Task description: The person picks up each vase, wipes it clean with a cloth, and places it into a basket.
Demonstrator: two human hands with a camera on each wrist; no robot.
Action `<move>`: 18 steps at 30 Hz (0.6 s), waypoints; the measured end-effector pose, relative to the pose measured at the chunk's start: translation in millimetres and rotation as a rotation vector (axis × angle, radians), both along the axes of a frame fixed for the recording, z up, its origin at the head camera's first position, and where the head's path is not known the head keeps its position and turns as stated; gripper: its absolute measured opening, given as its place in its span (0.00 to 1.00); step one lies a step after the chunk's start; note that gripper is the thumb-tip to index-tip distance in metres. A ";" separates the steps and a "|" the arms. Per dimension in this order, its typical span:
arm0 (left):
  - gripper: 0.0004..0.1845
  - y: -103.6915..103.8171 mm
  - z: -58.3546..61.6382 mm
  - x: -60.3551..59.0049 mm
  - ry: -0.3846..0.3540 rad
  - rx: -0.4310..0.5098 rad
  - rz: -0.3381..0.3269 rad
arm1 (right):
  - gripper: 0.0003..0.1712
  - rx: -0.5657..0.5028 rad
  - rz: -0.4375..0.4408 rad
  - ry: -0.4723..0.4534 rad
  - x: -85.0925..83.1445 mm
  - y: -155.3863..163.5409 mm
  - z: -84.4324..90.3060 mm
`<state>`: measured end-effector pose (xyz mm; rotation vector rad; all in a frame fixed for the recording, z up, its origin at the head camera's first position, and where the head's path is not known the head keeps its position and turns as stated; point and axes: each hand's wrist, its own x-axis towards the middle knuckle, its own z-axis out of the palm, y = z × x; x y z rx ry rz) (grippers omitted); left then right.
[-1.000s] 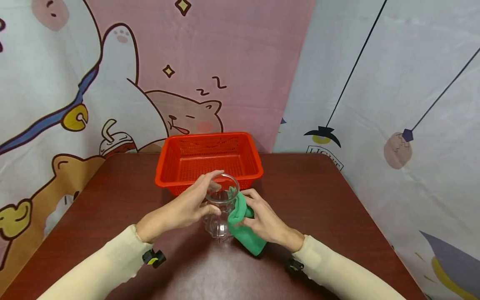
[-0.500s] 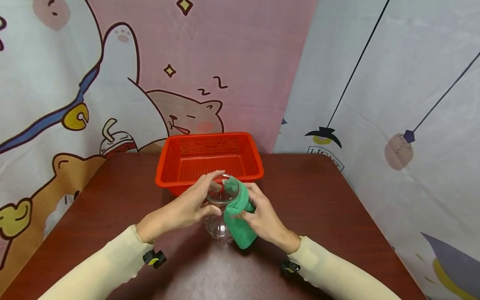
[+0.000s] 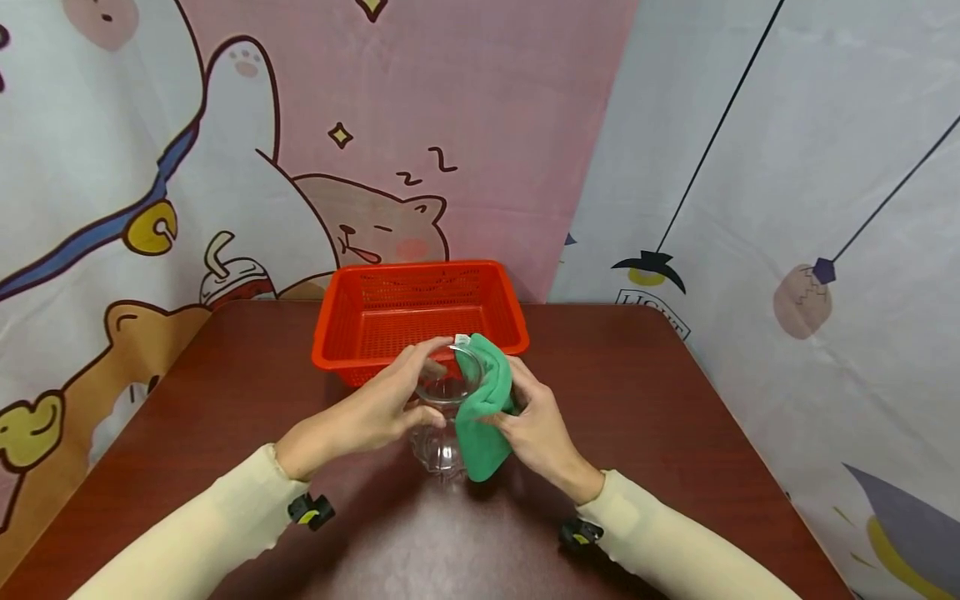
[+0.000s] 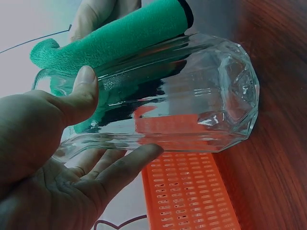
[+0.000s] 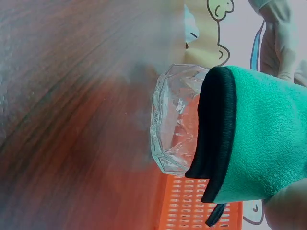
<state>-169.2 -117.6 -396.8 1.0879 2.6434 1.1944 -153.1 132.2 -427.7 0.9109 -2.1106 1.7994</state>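
Note:
A clear glass vase (image 3: pixel 437 448) with a faceted base stands upright at the middle of the table. My left hand (image 3: pixel 378 410) holds it near the rim from the left, thumb on the near side and fingers round the far side. A green cloth (image 3: pixel 480 446) with dark edging drapes over the vase's right side and rim, part of it inside the mouth. Gripping that cloth, my right hand (image 3: pixel 542 427) presses it to the glass. In the right wrist view the folded cloth (image 5: pixel 268 129) hides the vase's upper part. Whether the base touches the table, I cannot tell.
Behind the vase sits a red plastic basket (image 3: pixel 327 360) with perforated walls. The brown wooden table (image 3: pixel 637 400) ends against a cartoon-printed curtain (image 3: pixel 510 167) at the back and sides.
My right hand has moved the green cloth up and slightly away over the vase's rim, and a white tag now shows at its top. The left hand keeps its hold on the vase.

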 end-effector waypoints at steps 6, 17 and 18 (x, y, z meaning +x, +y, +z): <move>0.58 0.2 0.5 0.1 -0.010 0.003 -0.008 | 0.32 0.100 0.013 -0.042 -9.5 0.7 -17.7; 0.56 -0.9 -0.1 -0.4 0.020 0.006 -0.010 | 0.34 0.279 0.048 -0.073 -18.5 2.6 -33.4; 0.56 -0.8 0.0 -0.7 0.019 0.006 -0.010 | 0.35 0.290 0.054 -0.074 -18.9 3.1 -34.3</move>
